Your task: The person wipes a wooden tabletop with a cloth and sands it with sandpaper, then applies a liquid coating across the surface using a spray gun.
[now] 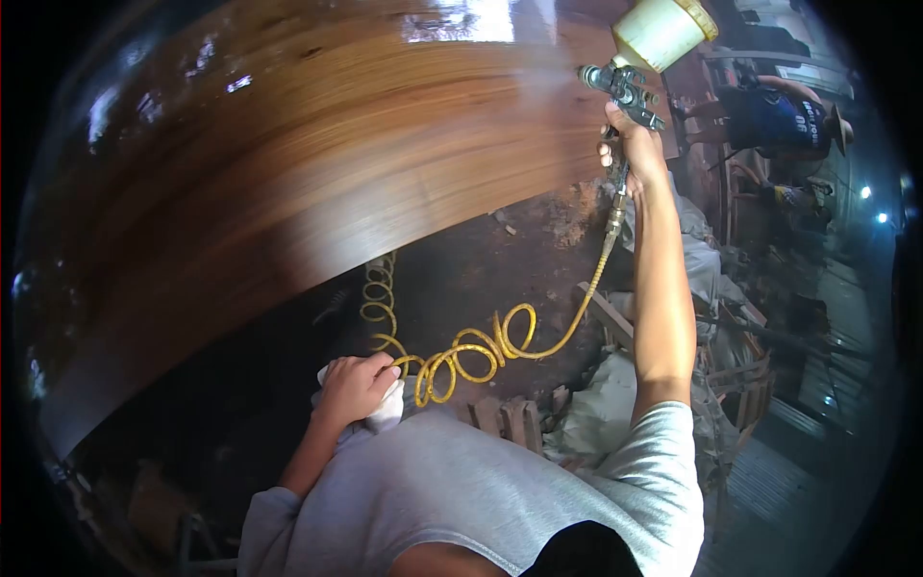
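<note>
My right hand is wrapped round the handle of a spray gun, at the upper right. A yellowish cup sits on the gun, and a faint mist shows in front of its nozzle, over a glossy wooden panel. From the gun's handle a coiled yellow hose runs down to my left hand. That hand is closed on a white cloth near my waist, with the hose passing beside its fingers.
At the right stands another person in a dark shirt and hat. Wooden pieces and pale sheeting lie on the dark floor below the panel. Slatted wood is at the right.
</note>
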Tool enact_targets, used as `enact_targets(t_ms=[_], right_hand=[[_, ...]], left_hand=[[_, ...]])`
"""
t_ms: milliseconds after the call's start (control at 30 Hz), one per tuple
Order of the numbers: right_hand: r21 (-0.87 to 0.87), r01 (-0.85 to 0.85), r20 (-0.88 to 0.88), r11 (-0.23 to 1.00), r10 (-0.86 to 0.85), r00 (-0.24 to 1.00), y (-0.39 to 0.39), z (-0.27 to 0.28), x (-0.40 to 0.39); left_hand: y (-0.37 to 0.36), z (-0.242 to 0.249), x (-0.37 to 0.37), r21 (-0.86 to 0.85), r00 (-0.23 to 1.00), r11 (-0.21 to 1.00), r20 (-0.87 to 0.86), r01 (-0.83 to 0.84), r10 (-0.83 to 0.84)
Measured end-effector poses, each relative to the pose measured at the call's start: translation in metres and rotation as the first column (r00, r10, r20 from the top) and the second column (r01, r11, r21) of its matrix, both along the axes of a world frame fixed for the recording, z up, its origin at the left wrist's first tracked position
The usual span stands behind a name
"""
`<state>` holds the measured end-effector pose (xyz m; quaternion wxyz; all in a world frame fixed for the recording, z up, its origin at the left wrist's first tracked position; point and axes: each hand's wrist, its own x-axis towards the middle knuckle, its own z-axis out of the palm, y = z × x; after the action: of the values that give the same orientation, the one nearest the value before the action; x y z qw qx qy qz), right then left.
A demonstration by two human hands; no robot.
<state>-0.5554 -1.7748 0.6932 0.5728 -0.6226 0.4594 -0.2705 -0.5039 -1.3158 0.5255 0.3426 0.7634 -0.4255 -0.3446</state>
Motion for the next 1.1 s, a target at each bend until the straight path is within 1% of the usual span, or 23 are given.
enact_targets(t_ms=[100, 133, 200, 267, 333, 367, 433, 533, 567, 600, 700, 767, 800, 833, 900, 1033, 1100], right_hand=[[-0.044, 0.013, -0.001, 0.999, -0.014, 1.0, -0.013, 0.01, -0.028], [-0.054, 0.004, 0.016, 0.999, -0.003, 1.0, -0.048, 0.028, -0.035], [-0.044, 0.009, 0.006, 0.999, -0.008, 1.0, -0.065, 0.03, -0.048], [-0.042, 0.011, 0.013, 0.999, -0.01, 1.0, -0.081, 0.035, -0.062], [-0.055, 0.044, 0.01, 0.998, -0.043, 0.999, -0.098, 0.045, -0.086], [-0.058, 0.044, 0.013, 0.997, -0.043, 0.999, -0.111, 0.068, -0.099], [-0.073, 0.039, 0.048, 0.997, -0.035, 0.998, -0.123, 0.076, -0.12], [-0.065, 0.058, 0.053, 0.996, -0.054, 0.997, -0.147, 0.08, -0.147], [-0.064, 0.073, 0.054, 0.995, -0.07, 0.996, -0.156, 0.081, -0.155], [-0.061, 0.077, 0.051, 0.995, -0.074, 0.996, -0.173, 0.081, -0.144], [-0.071, 0.061, 0.081, 0.996, -0.055, 0.995, -0.197, 0.074, -0.165], [-0.061, 0.098, 0.092, 0.993, -0.092, 0.992, -0.216, 0.07, -0.176], [-0.061, 0.078, 0.09, 0.995, -0.072, 0.993, -0.225, 0.07, -0.182], [-0.058, 0.072, 0.088, 0.996, -0.066, 0.994, -0.242, 0.07, -0.17], [-0.052, 0.129, 0.036, 0.99, -0.127, 0.991, -0.263, 0.067, -0.178], [-0.048, 0.083, 0.061, 0.995, -0.08, 0.995, -0.318, 0.054, -0.211], [-0.075, 0.089, -0.006, 0.993, -0.089, 0.996, -0.348, 0.06, -0.214]], left_hand=[[-0.018, 0.009, -0.017, 0.017, 1.0, 1.0, 0.001, 0.026, -0.026], [-0.053, 0.026, -0.021, 0.019, 0.999, 0.999, 0.001, 0.036, -0.036], [-0.07, 0.028, -0.026, 0.03, 0.999, 0.998, 0.008, 0.05, -0.051], [-0.085, 0.036, -0.032, 0.034, 0.998, 0.998, 0.031, 0.061, -0.063], [-0.1, 0.052, -0.046, 0.068, 0.999, 0.997, 0.011, 0.048, -0.049], [-0.113, 0.074, -0.057, 0.065, 0.999, 0.997, 0.015, 0.048, -0.049], [-0.125, 0.083, -0.071, 0.066, 0.998, 0.996, 0.003, 0.065, -0.065], [-0.139, 0.093, -0.089, 0.086, 0.998, 0.995, 0.014, 0.058, -0.059], [-0.143, 0.095, -0.094, 0.087, 0.998, 0.995, 0.02, 0.058, -0.06], [-0.155, 0.096, -0.079, 0.096, 0.998, 0.994, 0.014, 0.061, -0.062], [-0.166, 0.094, -0.093, 0.102, 0.998, 0.993, 0.032, 0.051, -0.054], [-0.18, 0.092, -0.103, 0.091, 0.998, 0.995, 0.045, 0.037, -0.041], [-0.187, 0.092, -0.108, 0.093, 0.999, 0.995, 0.043, 0.021, -0.025], [-0.202, 0.093, -0.098, 0.098, 0.999, 0.995, 0.043, 0.003, -0.007], [-0.217, 0.087, -0.112, 0.105, 0.999, 0.994, 0.032, -0.017, 0.014], [-0.258, 0.08, -0.149, 0.105, 0.998, 0.992, 0.019, -0.066, 0.064], [-0.286, 0.083, -0.16, 0.111, 0.997, 0.991, 0.011, -0.08, 0.079]])
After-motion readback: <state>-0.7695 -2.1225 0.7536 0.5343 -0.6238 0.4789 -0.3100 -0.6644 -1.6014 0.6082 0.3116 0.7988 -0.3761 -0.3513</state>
